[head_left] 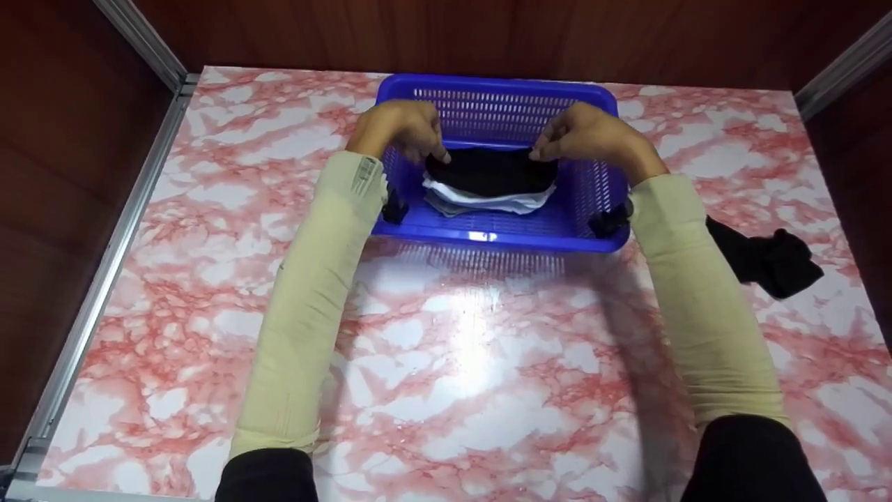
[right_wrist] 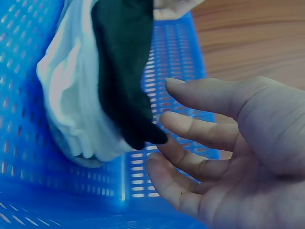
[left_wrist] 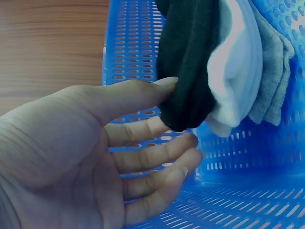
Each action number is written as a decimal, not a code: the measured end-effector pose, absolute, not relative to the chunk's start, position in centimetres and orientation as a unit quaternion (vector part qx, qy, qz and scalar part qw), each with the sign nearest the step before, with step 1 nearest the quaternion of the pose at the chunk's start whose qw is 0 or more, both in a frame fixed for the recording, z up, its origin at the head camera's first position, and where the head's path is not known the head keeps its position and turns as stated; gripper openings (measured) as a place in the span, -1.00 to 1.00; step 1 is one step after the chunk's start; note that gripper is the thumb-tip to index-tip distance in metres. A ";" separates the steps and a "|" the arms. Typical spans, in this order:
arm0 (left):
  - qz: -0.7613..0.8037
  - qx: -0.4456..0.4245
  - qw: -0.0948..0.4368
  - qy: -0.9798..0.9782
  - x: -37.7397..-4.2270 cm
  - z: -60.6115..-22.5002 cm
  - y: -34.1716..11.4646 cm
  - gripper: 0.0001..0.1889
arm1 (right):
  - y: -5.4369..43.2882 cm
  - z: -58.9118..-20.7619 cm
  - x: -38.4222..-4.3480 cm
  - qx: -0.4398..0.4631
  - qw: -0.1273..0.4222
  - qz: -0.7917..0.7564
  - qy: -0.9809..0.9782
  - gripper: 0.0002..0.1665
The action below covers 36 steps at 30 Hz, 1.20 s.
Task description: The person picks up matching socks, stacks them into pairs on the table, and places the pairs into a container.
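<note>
A folded black sock lies on top of white socks and a grey one, stacked inside a blue perforated basket. My left hand reaches over the basket's left side and pinches the black sock's left end, the thumb on top and the index finger partly hidden behind it. At the opposite end, my right hand has its fingers loosely bent and spread. The right wrist view shows its thumb apart from the black sock, with fingertips close beside the sock's corner.
Another black sock lies crumpled on the red-and-white marbled table, right of the basket and partly behind the right sleeve. A dark wooden panel stands right behind the basket. Metal-framed panels flank the table.
</note>
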<state>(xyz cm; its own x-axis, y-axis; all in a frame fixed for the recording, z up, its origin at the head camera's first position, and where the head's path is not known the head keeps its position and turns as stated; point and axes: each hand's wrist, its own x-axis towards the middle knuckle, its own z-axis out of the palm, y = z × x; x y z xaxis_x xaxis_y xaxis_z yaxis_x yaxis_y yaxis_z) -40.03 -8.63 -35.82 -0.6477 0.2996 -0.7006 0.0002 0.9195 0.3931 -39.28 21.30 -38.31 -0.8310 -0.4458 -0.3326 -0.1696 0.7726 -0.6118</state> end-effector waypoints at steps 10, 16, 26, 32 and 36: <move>0.164 0.126 0.229 0.951 -38.5 -34.7 -10.3 -0.56 | 23.6 -36.7 -38.2 -0.174 0.175 -0.382 0.891 -0.71; 0.205 0.117 0.134 0.962 -37.1 -34.6 -12.4 -0.55 | 26.1 -35.4 -36.8 -0.157 0.121 -0.431 0.881 -0.77; 0.268 0.085 0.018 0.959 -34.6 -36.5 -14.6 -0.42 | 31.3 -35.1 -34.3 -0.108 0.045 -0.457 0.882 -0.77; 0.275 0.070 0.023 0.958 -32.8 -38.3 -14.1 -0.22 | 34.3 -35.9 -32.4 -0.091 0.018 -0.462 0.882 -0.74; 0.274 0.069 0.029 0.959 -32.0 -39.5 -13.7 -0.14 | 36.0 -36.7 -31.6 -0.084 0.008 -0.461 0.883 -0.75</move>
